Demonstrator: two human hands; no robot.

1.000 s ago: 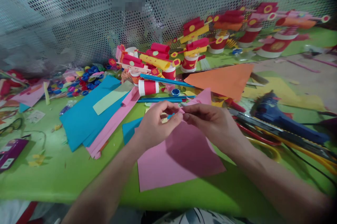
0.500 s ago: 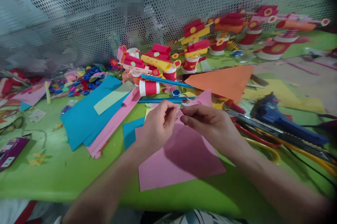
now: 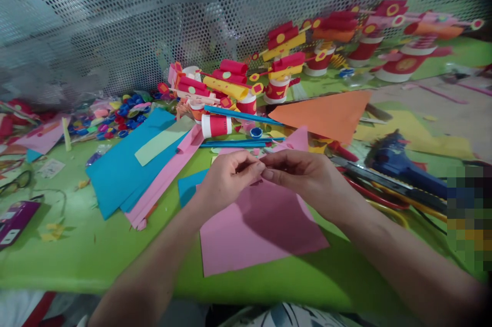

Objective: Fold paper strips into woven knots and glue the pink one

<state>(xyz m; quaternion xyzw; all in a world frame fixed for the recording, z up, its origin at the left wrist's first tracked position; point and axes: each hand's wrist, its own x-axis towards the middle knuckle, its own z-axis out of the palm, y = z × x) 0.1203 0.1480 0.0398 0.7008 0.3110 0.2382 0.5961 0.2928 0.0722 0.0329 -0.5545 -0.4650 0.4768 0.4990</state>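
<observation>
Left hand (image 3: 225,181): thumb's swung toward right hand (image 3: 309,178)
Pinch: both closed, can't tell on what
Pink sheet (image 3: 265,234): below both

On the desk (image 3: 77,260), a paper sheet (image 3: 261,245) lies nearest the front edge. Right of it sit a utility knife (image 3: 392,177) and, just behind, a glue gun (image 3: 397,160). Behind the sheet rests a toppled paper cup (image 3: 216,126); bottle caps (image 3: 132,111) are heaped farther left.
</observation>
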